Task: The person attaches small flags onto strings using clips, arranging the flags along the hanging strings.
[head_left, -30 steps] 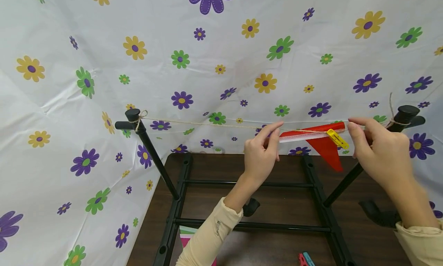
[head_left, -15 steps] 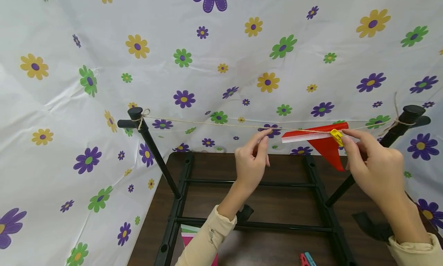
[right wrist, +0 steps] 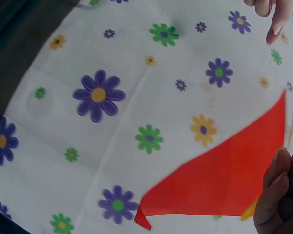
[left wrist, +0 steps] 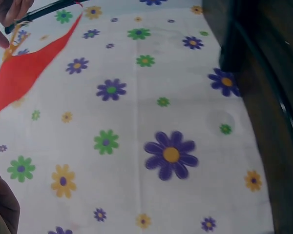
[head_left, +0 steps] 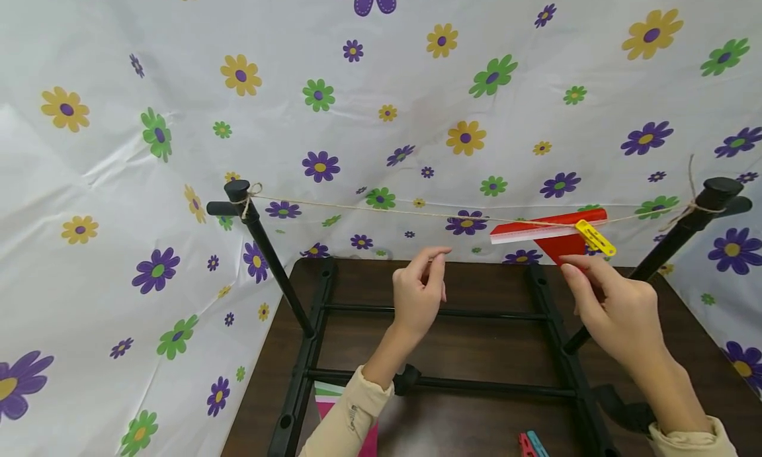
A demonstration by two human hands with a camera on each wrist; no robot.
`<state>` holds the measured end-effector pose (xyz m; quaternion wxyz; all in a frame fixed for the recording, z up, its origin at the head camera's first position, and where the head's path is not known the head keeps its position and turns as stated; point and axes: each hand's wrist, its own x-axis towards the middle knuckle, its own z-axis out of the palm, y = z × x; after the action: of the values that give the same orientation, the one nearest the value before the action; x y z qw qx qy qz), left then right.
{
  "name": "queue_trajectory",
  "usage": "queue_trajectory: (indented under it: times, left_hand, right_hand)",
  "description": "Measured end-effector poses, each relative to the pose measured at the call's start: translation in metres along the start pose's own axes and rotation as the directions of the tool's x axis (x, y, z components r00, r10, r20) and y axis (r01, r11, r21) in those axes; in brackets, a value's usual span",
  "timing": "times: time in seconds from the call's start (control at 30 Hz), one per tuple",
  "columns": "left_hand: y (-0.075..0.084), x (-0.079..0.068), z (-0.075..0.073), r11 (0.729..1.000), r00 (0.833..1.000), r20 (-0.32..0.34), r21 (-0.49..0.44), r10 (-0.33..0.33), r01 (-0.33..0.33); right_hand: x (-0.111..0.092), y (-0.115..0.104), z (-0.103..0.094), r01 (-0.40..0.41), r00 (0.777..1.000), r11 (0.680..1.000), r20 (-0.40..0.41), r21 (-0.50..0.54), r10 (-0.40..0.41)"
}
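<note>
In the head view a red pennant [head_left: 565,249] with a white underside strip hangs on a thin string [head_left: 357,207]. A yellow clothespin [head_left: 595,237] clips it near its right end. My right hand [head_left: 616,305] is just below the clothespin, its loosely bent fingertips at the pennant's lower part, covering the bottom tip from the head view. Both wrist views show that tip free. My left hand [head_left: 417,298] hovers below the string, fingers loosely bent and nothing in them. In the right wrist view my right fingers [right wrist: 272,190] partly hide the clothespin.
Black posts [head_left: 270,258] at left and right bear the knotted string ends. They rise from a black frame [head_left: 440,382] on a dark wooden table [head_left: 452,351]. Red and blue clothespins [head_left: 532,444] and coloured sheets [head_left: 369,440] lie in front. A flowered sheet [head_left: 357,153] hangs behind.
My left hand has come off the string and moved down and left. My right hand went from the string to the clothespin, then down off it to the pennant's lower part.
</note>
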<state>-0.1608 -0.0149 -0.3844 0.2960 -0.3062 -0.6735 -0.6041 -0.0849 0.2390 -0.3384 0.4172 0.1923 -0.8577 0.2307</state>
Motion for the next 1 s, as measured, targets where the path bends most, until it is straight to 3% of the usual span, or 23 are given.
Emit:
queue_trajectory:
  times: [0.13,0.27,0.33,0.4,0.53,0.6,0.67,0.77,0.87,0.9,1.0]
  left_hand:
    - [-0.01,-0.01,-0.009,0.998,0.998,0.05,0.057,0.025,-0.028]
    - [-0.021,-0.025,-0.019,0.993,0.988,0.155,0.111,0.023,-0.041]
    - [-0.026,-0.037,-0.026,0.989,0.972,0.237,0.143,-0.002,-0.033]
    - [-0.029,-0.049,-0.034,0.984,0.94,0.339,0.179,-0.047,-0.015]
    - [-0.033,-0.072,-0.051,0.966,0.838,0.523,0.258,-0.156,0.018]
    - [-0.033,-0.083,-0.059,0.954,0.79,0.576,0.296,-0.211,0.038]
    - [-0.033,-0.094,-0.066,0.942,0.754,0.601,0.328,-0.266,0.071]
    - [-0.033,-0.111,-0.075,0.917,0.724,0.593,0.373,-0.353,0.141]
    - [-0.034,-0.126,-0.084,0.886,0.713,0.557,0.416,-0.426,0.204]
    - [-0.035,-0.13,-0.087,0.875,0.712,0.544,0.433,-0.445,0.216]
    - [-0.038,-0.138,-0.096,0.843,0.695,0.518,0.476,-0.499,0.25]
  right_hand:
    - [-0.013,0.001,0.007,-0.03,0.999,0.999,0.035,0.026,0.029]
    - [-0.026,0.002,0.015,-0.101,0.99,0.993,0.1,0.06,0.095]
    - [-0.034,0.002,0.019,-0.152,0.976,0.986,0.17,0.064,0.139]
    - [-0.042,0.003,0.022,-0.211,0.945,0.975,0.266,0.063,0.188]
    - [-0.057,0.006,0.028,-0.32,0.849,0.947,0.456,0.04,0.268]
    - [-0.065,0.008,0.031,-0.365,0.796,0.93,0.529,0.033,0.294]
    - [-0.074,0.01,0.034,-0.415,0.737,0.909,0.596,0.027,0.319]
    - [-0.088,0.013,0.038,-0.496,0.629,0.868,0.703,0.035,0.331]
    - [-0.104,0.016,0.043,-0.554,0.533,0.831,0.789,0.051,0.307]
    - [-0.108,0.018,0.045,-0.571,0.505,0.819,0.811,0.057,0.295]
    - [-0.119,0.023,0.048,-0.587,0.457,0.806,0.854,0.08,0.249]
